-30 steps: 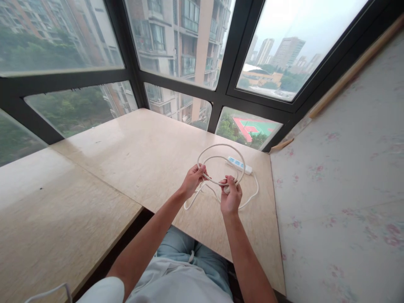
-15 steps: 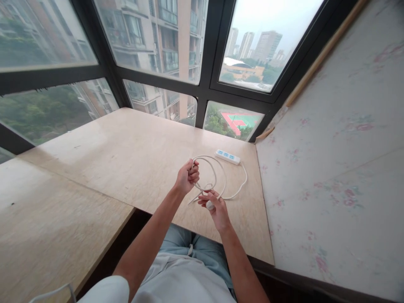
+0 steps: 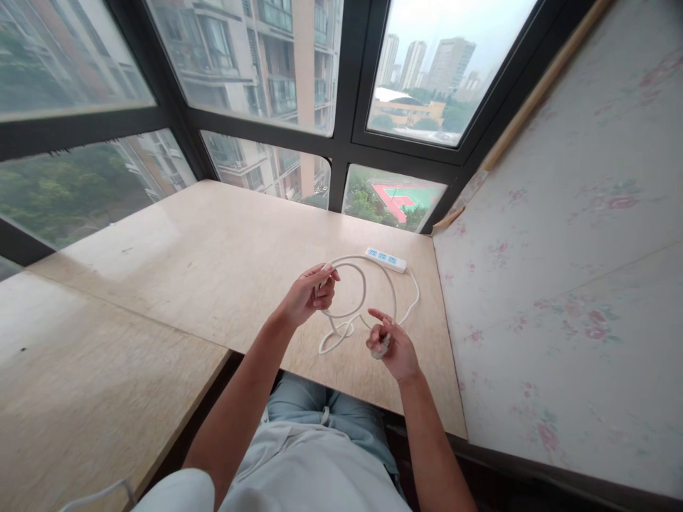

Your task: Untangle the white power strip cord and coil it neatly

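"Head view: where are the hands, and what can't be made out?"

"Near the middle of the frame, apart from each other. The left hand (image 3: pixel 312 293) is clamped on a coiled white cable (image 3: pixel 365 288), its fingers hiding the part they grip. Lower and to the right, the right hand (image 3: pixel 395 350) curls around a rounded white piece (image 3: pixel 378 352), index finger stretched toward the left."

"Is that piece a plug?"

"It cannot be told; fingers cover most of it. How the cable's turns cross beside that hand is also hard to follow."

"And the cable's other end?"

"It leaves the right end of a white power strip (image 3: pixel 386 260), which lies right of centre with blue socket faces up. A loose loop sits below the coil, between the hands."

"Anything cut off?"

"A pale wire (image 3: pixel 97 493) at the bottom left, and the right forearm at the bottom edge."

"What about the surface and the room?"

"A pale, glossy tabletop (image 3: pixel 256 249), with a seam slanting across the left half. Dark window frames (image 3: pixel 356 71) fill the top; hazy towers show at upper right, a red-and-green court (image 3: pixel 403 203) below them. A flowered wall (image 3: pixel 533 277) takes up the right side, edged by a wooden strip (image 3: pixel 544 87)."
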Demonstrator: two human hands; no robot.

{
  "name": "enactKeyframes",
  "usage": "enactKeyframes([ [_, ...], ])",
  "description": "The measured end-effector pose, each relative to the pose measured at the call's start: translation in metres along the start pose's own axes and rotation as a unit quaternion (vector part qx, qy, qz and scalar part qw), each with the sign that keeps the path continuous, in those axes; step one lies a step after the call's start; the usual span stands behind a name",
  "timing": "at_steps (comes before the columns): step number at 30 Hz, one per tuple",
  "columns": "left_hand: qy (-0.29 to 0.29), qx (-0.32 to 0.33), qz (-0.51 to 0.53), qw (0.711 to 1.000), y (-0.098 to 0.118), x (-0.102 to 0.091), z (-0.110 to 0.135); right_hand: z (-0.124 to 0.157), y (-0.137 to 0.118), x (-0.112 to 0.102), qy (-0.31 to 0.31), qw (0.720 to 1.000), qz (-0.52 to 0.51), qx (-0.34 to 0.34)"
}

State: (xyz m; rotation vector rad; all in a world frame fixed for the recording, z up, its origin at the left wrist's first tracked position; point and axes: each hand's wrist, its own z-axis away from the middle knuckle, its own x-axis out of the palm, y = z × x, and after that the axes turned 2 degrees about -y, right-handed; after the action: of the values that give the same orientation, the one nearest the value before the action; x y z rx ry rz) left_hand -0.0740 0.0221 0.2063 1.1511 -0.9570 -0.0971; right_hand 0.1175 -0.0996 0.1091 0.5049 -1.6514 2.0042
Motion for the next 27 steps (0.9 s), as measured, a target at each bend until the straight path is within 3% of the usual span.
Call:
enactKeyframes([
  [5, -0.028, -0.017, 0.078, 0.996, -0.021, 0.009, -0.001, -0.003, 0.000, 0.028, 0.035, 0.999, -0.010, -0.002],
  [10, -0.024, 0.026, 0.177, 0.984, -0.037, 0.008, 0.005, -0.010, 0.005, 0.049, 0.062, 0.996, -0.062, 0.000],
  [14, -0.015, 0.005, 0.244, 0.970, -0.036, -0.009, 0.019, -0.014, 0.003, 0.044, 0.101, 0.994, -0.046, 0.021],
  [20, 0.045, -0.082, 0.362, 0.927, -0.037, -0.046, 0.021, -0.007, 0.001, 0.025, 0.064, 0.993, 0.073, 0.061],
  [24, 0.031, -0.168, 0.335, 0.927, -0.038, -0.064, 0.014, -0.001, -0.002, 0.013, 0.037, 0.983, 0.143, 0.105],
  [27, 0.029, -0.177, 0.276, 0.944, -0.033, -0.070, 0.011, 0.004, -0.008, 0.010, 0.020, 0.976, 0.186, 0.114],
])
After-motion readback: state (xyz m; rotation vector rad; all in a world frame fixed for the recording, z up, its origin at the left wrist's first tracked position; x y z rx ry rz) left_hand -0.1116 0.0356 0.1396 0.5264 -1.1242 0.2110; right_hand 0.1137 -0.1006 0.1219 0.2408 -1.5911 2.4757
